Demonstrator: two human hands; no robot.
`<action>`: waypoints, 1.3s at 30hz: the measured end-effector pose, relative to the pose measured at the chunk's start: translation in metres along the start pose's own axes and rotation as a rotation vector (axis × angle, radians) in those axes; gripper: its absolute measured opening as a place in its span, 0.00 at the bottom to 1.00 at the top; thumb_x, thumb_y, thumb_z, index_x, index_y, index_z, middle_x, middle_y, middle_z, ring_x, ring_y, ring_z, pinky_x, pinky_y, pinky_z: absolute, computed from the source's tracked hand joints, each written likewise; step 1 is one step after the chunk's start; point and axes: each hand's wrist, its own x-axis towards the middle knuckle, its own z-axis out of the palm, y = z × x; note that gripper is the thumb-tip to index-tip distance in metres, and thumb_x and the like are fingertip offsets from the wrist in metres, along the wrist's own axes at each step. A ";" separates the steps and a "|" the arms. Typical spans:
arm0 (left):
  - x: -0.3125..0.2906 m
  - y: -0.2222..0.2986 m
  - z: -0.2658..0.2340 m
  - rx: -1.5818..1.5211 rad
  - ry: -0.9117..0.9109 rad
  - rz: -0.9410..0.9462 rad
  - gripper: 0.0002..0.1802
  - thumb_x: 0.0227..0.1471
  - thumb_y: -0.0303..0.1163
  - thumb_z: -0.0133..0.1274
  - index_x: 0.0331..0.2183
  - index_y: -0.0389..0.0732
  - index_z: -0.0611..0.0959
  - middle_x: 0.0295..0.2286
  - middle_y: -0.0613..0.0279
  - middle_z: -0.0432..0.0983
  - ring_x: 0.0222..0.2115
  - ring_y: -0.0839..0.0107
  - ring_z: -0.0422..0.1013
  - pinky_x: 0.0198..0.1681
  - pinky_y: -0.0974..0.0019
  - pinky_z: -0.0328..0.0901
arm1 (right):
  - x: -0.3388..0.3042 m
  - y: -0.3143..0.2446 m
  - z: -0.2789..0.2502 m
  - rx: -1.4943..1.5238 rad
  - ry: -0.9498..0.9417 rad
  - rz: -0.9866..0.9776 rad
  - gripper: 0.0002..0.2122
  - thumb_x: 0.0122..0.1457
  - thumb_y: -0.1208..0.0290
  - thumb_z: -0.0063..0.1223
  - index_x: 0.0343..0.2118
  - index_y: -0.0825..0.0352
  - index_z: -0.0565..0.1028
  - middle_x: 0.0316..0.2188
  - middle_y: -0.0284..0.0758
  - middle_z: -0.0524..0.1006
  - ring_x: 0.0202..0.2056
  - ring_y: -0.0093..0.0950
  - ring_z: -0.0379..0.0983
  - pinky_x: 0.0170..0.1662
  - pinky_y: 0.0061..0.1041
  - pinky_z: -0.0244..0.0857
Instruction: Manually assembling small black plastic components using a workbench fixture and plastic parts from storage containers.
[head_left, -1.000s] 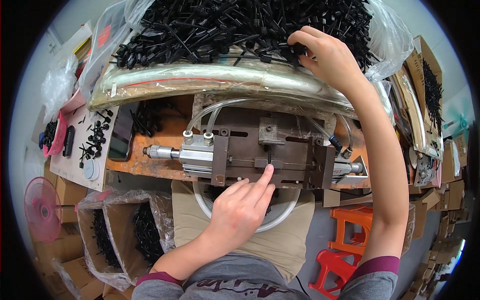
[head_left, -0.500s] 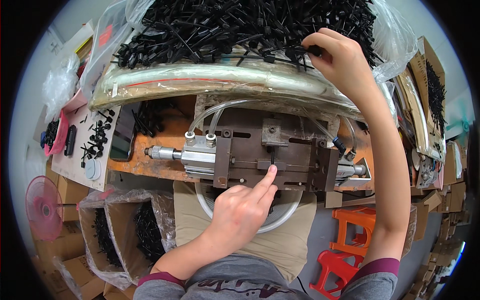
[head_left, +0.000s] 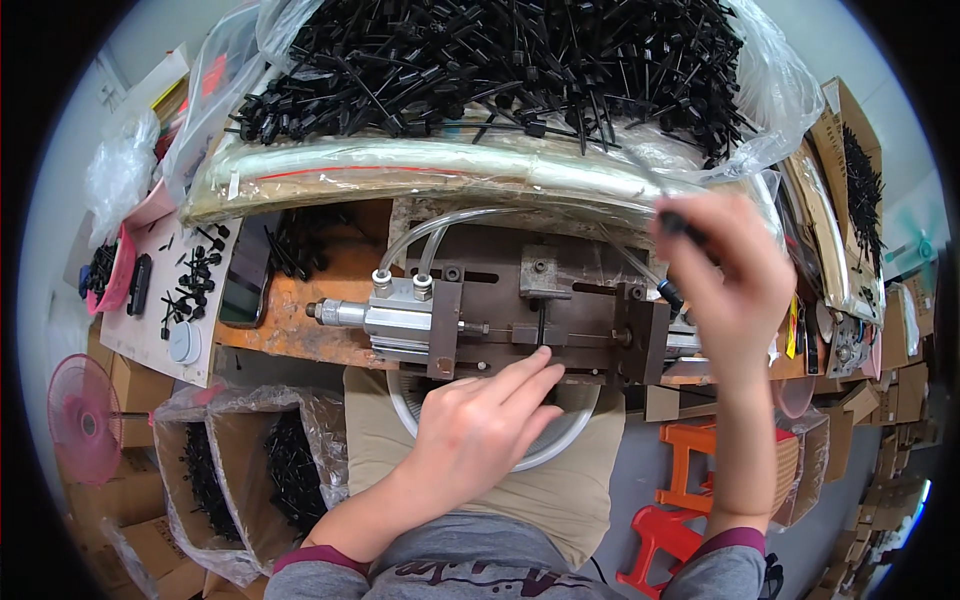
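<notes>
My right hand (head_left: 735, 280), blurred by motion, pinches a black plastic part (head_left: 680, 226) with a thin stem, in the air over the right end of a metal clamping fixture (head_left: 590, 262). The fingers of my left hand (head_left: 490, 412) are stretched out. Its index fingertip is at the near end of a thin black stem (head_left: 543, 322), which lies across a small block in the middle of the fixture. An air cylinder (head_left: 400, 322) sits on the fixture's left side; my right hand and forearm partly cover the right-hand one.
Beyond the fixture, a large heap of black stemmed parts (head_left: 500, 70) lies on plastic sheeting. A round white basket (head_left: 580, 425) is below the fixture. Lined cartons (head_left: 240, 470) of black parts stand at lower left, an orange stool (head_left: 685, 465) and red stool (head_left: 655, 540) at lower right.
My right hand has come back from the heap toward me, carrying a black part. My left index finger has drawn slightly nearer to me, its other fingers straighter.
</notes>
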 end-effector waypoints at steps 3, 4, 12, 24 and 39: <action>0.002 0.014 -0.011 -0.345 0.108 -0.113 0.15 0.42 0.24 0.66 0.36 0.33 0.83 0.43 0.49 0.78 0.27 0.72 0.79 0.28 0.72 0.73 | -0.036 -0.016 0.017 -0.076 -0.022 -0.271 0.14 0.42 0.86 0.57 0.36 0.72 0.80 0.30 0.42 0.78 0.28 0.33 0.76 0.30 0.27 0.72; 0.001 0.015 -0.012 -0.435 0.170 -0.109 0.15 0.42 0.22 0.66 0.36 0.32 0.83 0.42 0.47 0.78 0.28 0.72 0.79 0.29 0.72 0.73 | -0.044 -0.020 0.018 -0.132 -0.084 -0.372 0.15 0.40 0.81 0.57 0.35 0.74 0.80 0.30 0.44 0.77 0.27 0.32 0.77 0.28 0.26 0.72; -0.010 0.019 -0.012 -0.817 0.253 -0.252 0.20 0.39 0.15 0.67 0.38 0.30 0.80 0.37 0.49 0.78 0.34 0.71 0.78 0.35 0.72 0.76 | -0.072 -0.047 0.029 -0.187 -0.074 -0.426 0.13 0.41 0.76 0.57 0.33 0.75 0.80 0.31 0.43 0.78 0.26 0.30 0.77 0.31 0.23 0.75; -0.016 -0.002 0.011 -0.036 0.111 -0.003 0.16 0.38 0.24 0.66 0.34 0.36 0.84 0.44 0.52 0.78 0.29 0.67 0.78 0.31 0.69 0.71 | -0.088 -0.038 0.019 -0.125 0.112 -0.002 0.15 0.44 0.86 0.66 0.38 0.70 0.81 0.29 0.39 0.79 0.26 0.27 0.77 0.26 0.21 0.70; -0.008 -0.011 0.023 0.222 0.024 0.055 0.14 0.37 0.28 0.65 0.32 0.39 0.84 0.48 0.59 0.77 0.23 0.71 0.75 0.27 0.71 0.67 | -0.092 -0.050 0.002 0.600 0.007 0.639 0.17 0.47 0.89 0.61 0.42 0.75 0.78 0.41 0.45 0.76 0.44 0.38 0.78 0.40 0.24 0.77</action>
